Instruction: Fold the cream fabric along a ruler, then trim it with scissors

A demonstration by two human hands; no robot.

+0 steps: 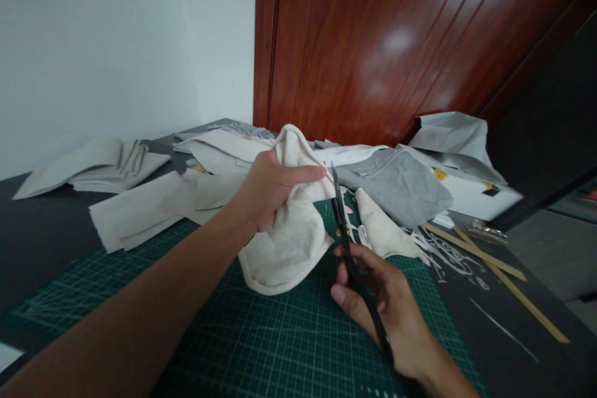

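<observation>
My left hand (275, 186) pinches a cream sewn fabric piece (289, 242) with a curved, seamed edge. The cloth is held up above the green cutting mat (261, 336), its lower part hanging down. In my right hand (387, 298) is a pair of black scissors (345, 230), blades pointing up and away. The blade tips are close to the cloth's right edge by my left thumb; I cannot tell whether they touch it. A second cream fabric piece (385, 227) lies on the mat to the right of the scissors.
Folded pale fabric (93, 165) and flat cut pieces (144, 208) lie on the left. Grey cloth (396, 183) and a white box (480, 193) stand at the back right. Thin fabric scraps (452, 255) and crossed wooden strips (513, 286) lie on the right. Behind is a wooden door (364, 43).
</observation>
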